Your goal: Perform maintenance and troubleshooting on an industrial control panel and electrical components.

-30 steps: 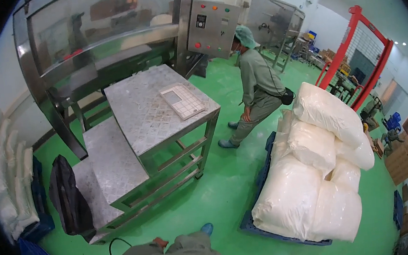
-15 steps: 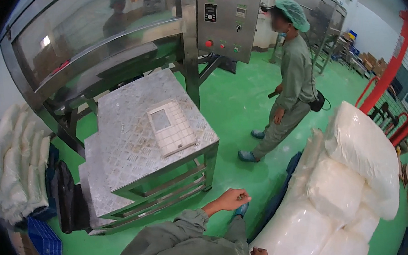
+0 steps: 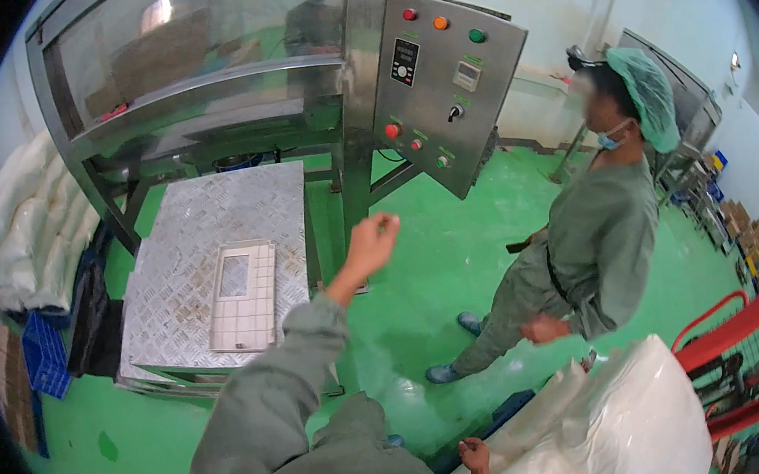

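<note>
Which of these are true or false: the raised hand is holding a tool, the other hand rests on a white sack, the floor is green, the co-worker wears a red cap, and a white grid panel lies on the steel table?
1. The left hand holds a tool. False: it is raised in the air with nothing in it.
2. The right hand rests at the white sack. True.
3. The floor is green. True.
4. The co-worker wears a red cap. False: the hair net is green.
5. A white grid panel lies on the steel checker-plate table. True.
</note>
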Motion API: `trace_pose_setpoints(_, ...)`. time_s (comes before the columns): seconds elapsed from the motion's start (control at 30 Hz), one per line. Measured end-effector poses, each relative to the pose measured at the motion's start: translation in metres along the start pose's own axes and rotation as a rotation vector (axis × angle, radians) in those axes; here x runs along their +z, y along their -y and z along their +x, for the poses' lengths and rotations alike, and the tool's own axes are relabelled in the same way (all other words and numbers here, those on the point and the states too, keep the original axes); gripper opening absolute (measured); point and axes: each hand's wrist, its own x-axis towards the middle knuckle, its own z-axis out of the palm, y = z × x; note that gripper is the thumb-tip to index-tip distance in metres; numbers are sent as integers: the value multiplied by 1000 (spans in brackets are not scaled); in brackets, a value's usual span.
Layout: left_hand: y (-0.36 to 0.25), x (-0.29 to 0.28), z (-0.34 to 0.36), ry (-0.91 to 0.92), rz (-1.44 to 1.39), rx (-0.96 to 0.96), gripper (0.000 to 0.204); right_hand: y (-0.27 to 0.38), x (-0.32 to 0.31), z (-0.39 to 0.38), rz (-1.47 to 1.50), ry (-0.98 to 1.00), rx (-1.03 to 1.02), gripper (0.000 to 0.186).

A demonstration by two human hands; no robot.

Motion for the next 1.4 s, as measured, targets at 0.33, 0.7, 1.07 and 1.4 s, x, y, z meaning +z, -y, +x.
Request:
trace_pose_setpoints(0.33,117,70,273,-210,20,-471,59,221,-49,110,39,174,-190,32)
trace_pose_setpoints(0.7,111,84,314,-308,156,-170,47,568,-78,243,176,-273,-804,74)
trace_pose_setpoints(1.07,10,35,252,-621,-171,209,55,614,-59,252,207,-347,-1010,22)
trace_pose_setpoints(1.4,-49,80,152,-719,410,719,138,659,-69,352,225,-19,-1284,12)
